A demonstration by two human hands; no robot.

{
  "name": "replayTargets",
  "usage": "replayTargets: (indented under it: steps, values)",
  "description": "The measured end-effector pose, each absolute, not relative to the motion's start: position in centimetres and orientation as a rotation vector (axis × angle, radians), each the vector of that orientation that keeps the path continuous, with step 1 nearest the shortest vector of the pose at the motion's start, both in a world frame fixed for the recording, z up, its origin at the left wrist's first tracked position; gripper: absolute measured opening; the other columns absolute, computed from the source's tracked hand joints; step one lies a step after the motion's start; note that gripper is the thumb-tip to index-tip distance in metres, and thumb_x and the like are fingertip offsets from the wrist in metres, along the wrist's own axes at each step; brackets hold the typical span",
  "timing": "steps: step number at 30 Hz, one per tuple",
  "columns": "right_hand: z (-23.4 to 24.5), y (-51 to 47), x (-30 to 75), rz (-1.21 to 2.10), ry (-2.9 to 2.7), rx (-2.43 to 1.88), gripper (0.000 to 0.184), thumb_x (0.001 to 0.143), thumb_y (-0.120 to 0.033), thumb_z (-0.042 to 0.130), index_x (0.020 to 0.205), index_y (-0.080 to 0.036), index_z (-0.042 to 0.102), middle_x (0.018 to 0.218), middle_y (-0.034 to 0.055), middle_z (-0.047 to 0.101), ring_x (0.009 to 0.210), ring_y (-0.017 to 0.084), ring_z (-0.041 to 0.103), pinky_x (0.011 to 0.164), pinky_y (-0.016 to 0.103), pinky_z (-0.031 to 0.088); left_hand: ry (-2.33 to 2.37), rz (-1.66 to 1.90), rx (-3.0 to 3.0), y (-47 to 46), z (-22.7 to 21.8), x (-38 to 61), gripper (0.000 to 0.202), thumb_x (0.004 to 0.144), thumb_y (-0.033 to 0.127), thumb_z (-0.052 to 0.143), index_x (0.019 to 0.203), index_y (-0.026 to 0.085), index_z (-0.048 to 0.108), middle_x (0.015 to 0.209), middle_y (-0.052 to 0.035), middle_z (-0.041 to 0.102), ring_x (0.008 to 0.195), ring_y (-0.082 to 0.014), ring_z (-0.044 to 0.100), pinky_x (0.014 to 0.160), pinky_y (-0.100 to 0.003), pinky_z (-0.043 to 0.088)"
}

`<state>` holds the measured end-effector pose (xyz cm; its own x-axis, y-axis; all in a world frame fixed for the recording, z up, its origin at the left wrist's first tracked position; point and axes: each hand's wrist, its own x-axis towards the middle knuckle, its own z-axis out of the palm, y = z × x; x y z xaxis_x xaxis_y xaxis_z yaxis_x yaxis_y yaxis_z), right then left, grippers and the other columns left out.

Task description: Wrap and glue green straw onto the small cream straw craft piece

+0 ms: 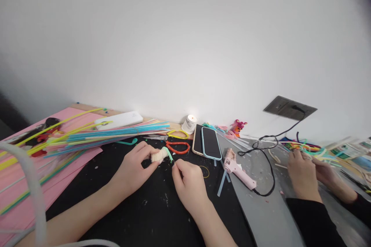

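Note:
My left hand (138,168) pinches a small cream-coloured coil (158,156) that looks wound from pipe cleaner. A mint-green pipe cleaner (169,155) lies against the coil's right end. Its free end is pinched between the thumb and fingers of my right hand (187,181). Both hands are just above the black mat. Right behind them lie scissors with red handles (177,148) and another pair with yellow handles (180,134). A short curled green pipe cleaner (130,142) rests to the left of my left hand.
Bundled pipe cleaners (116,133) lie on pink sheets (72,177) at left. Phones (211,142) and a white cup (190,123) stand at the back. Right of the mat lies a pink glue gun (239,170) with a black cord (272,177). Another person's hands (304,173) work at far right.

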<state>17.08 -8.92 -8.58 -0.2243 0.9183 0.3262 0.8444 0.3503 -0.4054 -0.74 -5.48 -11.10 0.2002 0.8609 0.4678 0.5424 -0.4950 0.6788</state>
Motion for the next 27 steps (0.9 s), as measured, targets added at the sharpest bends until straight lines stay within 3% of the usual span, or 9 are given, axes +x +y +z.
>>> replayTargets:
  steps: [27]
  values:
    - [-8.69,-8.87,16.89,0.109,-2.239,-1.574,0.026,0.09,-0.018,0.04,0.064,-0.019,0.045,0.058,-0.0037,0.049,0.05,0.009,0.043,0.05,0.024,0.019,1.297,1.197,1.786,-5.5,-10.79,-0.24,0.013,0.077,0.032,0.061,0.08,0.019,0.059,0.086,-0.0039,0.067,0.08,-0.0199,0.068,0.076,-0.034,0.058]
